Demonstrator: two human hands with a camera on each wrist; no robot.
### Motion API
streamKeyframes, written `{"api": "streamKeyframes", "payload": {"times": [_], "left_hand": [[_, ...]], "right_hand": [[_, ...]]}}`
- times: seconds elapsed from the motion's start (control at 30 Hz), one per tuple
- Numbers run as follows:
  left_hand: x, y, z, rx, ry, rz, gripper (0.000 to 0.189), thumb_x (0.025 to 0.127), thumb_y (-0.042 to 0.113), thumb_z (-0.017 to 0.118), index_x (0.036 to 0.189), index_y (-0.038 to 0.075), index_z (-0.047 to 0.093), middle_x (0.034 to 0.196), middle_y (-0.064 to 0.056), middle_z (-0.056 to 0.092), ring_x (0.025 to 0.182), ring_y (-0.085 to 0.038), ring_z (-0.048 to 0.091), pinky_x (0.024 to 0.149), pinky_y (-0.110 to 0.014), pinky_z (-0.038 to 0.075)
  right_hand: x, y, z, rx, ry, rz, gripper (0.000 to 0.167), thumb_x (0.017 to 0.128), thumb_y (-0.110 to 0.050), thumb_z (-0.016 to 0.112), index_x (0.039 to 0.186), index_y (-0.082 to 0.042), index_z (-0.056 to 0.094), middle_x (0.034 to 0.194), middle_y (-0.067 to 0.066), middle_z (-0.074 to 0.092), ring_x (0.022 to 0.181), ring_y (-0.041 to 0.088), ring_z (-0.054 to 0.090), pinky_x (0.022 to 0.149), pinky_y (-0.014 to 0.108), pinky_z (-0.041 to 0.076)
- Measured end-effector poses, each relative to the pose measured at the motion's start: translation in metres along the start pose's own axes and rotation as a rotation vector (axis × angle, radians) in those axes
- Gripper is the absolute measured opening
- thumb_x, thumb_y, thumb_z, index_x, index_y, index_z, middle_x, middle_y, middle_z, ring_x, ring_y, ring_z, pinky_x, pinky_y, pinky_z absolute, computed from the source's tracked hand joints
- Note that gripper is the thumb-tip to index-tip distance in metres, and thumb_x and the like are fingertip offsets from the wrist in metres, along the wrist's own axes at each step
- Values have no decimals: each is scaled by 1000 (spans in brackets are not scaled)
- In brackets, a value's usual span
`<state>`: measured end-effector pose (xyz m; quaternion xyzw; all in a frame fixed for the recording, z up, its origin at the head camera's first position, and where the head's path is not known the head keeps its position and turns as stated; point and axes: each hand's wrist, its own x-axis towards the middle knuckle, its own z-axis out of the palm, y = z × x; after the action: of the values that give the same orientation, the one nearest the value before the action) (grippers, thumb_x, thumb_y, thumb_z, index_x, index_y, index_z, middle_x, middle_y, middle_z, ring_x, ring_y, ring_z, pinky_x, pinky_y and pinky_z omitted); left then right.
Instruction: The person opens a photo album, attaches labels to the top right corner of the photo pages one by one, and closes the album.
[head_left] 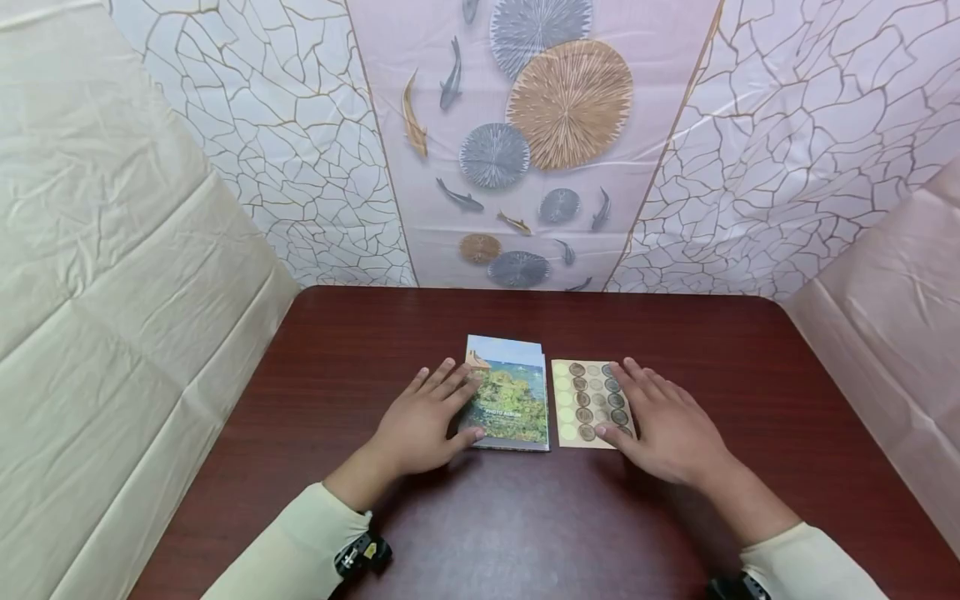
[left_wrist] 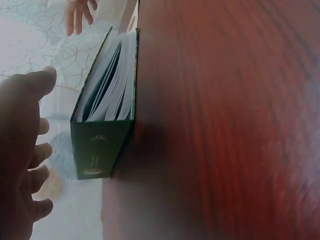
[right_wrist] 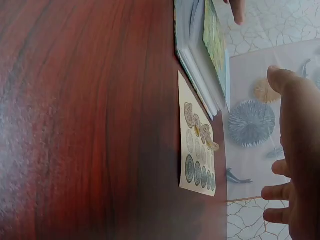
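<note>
A photo album [head_left: 512,400] with a painted seaside cover lies on the table, its thick stack of pages and dark green spine [left_wrist: 97,147] showing in the left wrist view. My left hand [head_left: 422,427], fingers spread, is over the album's left edge; the left wrist view has it raised off the cover. Beside the album on the right is a cream sheet of round stickers [head_left: 592,402], with columns of coin-like discs. Above that sheet's right side hovers my right hand [head_left: 669,429], fingers extended and holding nothing; it hides part of the right column.
Both things rest on a dark reddish-brown wooden table [head_left: 525,525]. A patterned cloth [head_left: 495,217] hangs behind its far edge, with pale cloth [head_left: 135,333] at the left and more at the right. Each wrist wears a black strapped device [head_left: 362,554].
</note>
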<state>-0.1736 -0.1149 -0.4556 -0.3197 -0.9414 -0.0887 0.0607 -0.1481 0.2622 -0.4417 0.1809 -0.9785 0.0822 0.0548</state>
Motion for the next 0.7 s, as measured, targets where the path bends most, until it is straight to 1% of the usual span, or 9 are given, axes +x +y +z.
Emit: {"api": "streamKeyframes", "payload": {"times": [0.07,0.17,0.33,0.47,0.6,0.7], "left_hand": [[0,3,2,-1,4,12,71,101,60,51,158,17,42,164,-7,35,154,-30,20,122,-53,20],[1,6,6,11,12,30,69,101,57,55,155,16,46,161,-9,39,153,-30,23,121,-52,23],[2,9,13,37,39,69,65,98,58,61,146,15,57,156,-9,47,150,-31,30,119,-52,29],[2,12,16,23,78,92,60,95,54,67,139,13,64,151,-9,52,146,-34,39,115,-53,34],[2,14,18,28,105,91,52,95,46,71,132,11,68,145,-9,58,141,-33,46,114,-49,38],[2,16,19,34,117,83,44,95,42,73,126,11,70,142,-8,60,139,-31,48,113,-45,39]], "right_hand": [[0,-2,2,4,13,-4,91,97,-65,55,162,-8,29,163,19,31,143,46,38,108,67,34],[-1,-5,6,17,31,-13,89,96,-62,59,161,-8,31,162,19,33,141,45,40,104,68,38],[-2,-10,12,53,44,-31,86,97,-57,61,160,-6,32,162,18,34,142,44,39,108,65,36],[-3,-15,17,62,34,-45,84,98,-56,60,160,-6,33,161,18,35,143,44,37,110,64,35],[-3,-18,22,64,19,-68,83,98,-56,60,159,-5,35,161,18,36,143,43,37,109,64,36],[-3,-21,25,76,1,-87,82,99,-58,57,158,-4,36,161,18,36,144,43,37,109,64,36]]}}
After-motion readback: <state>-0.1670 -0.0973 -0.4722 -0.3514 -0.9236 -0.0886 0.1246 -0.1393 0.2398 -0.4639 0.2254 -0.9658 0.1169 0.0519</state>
